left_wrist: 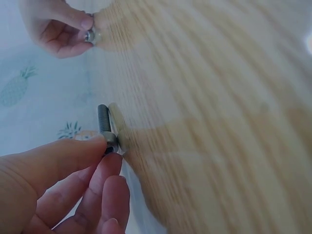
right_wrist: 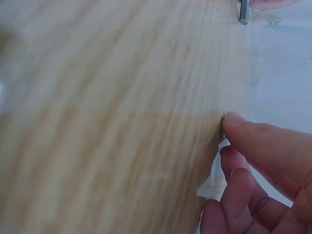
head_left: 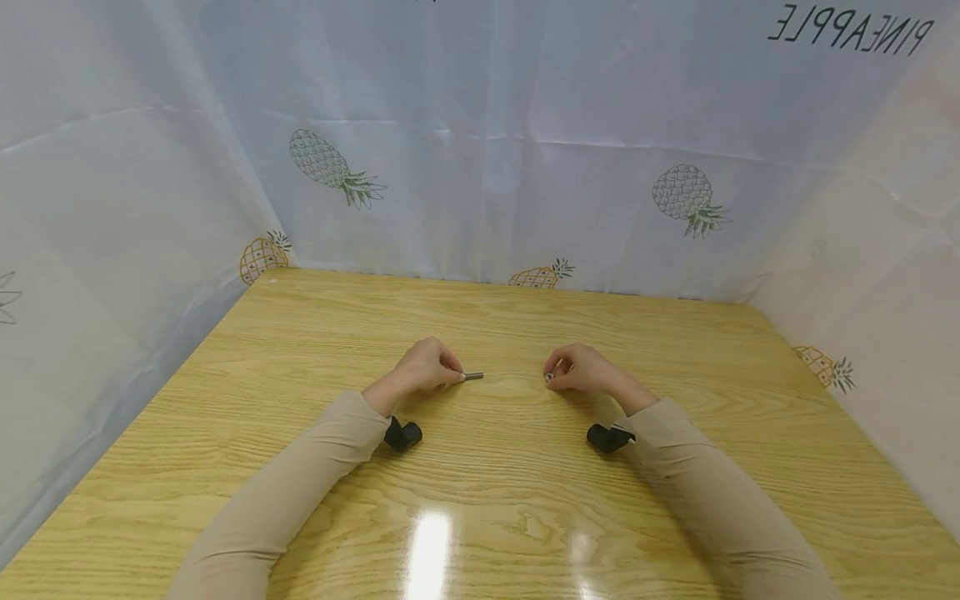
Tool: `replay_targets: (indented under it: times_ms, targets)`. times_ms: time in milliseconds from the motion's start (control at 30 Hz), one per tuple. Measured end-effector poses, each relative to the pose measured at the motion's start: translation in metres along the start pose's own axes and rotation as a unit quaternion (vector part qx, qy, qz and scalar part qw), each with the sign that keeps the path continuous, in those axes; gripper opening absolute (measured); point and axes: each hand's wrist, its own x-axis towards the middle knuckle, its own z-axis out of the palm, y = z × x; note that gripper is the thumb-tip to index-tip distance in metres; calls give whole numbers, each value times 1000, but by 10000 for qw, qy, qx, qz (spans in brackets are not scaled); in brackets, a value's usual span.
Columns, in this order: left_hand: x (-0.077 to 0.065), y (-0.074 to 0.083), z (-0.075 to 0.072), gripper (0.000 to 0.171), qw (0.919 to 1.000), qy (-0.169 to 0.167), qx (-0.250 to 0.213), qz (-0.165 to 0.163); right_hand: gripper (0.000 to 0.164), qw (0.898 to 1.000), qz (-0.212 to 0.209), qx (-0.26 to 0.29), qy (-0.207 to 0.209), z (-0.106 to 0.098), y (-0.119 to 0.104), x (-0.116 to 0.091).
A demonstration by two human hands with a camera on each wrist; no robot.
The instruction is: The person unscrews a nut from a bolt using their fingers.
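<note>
Pinched between the thumb and fingers of my left hand [head_left: 429,365] is a metal bolt [head_left: 473,376], held by its head. The left wrist view shows its threaded shank [left_wrist: 104,119] pointing away from the fingertips, low over the wood. My right hand [head_left: 588,368] pinches a small shiny metal nut [head_left: 549,377], which also shows at those fingertips in the left wrist view. From the right wrist the nut is mostly hidden behind the thumb [right_wrist: 265,136]. Bolt and nut are apart, with the shank's end facing the right hand.
Both hands are low over a wood-grain table [head_left: 495,467]. Pale curtains [head_left: 495,192] printed with pineapples stand along its back and sides. A dark mount [head_left: 402,435] sits at the left wrist, another [head_left: 606,437] at the right. Light glares off the near tabletop.
</note>
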Motion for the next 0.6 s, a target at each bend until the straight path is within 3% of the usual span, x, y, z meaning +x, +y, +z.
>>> replay_targets:
  times_ms: [600]
  targets:
    - [-1, 0, -3, 19, 9996, -20, -266, -102, 18, 10000, 29, -14, 43, -5, -3, -3]
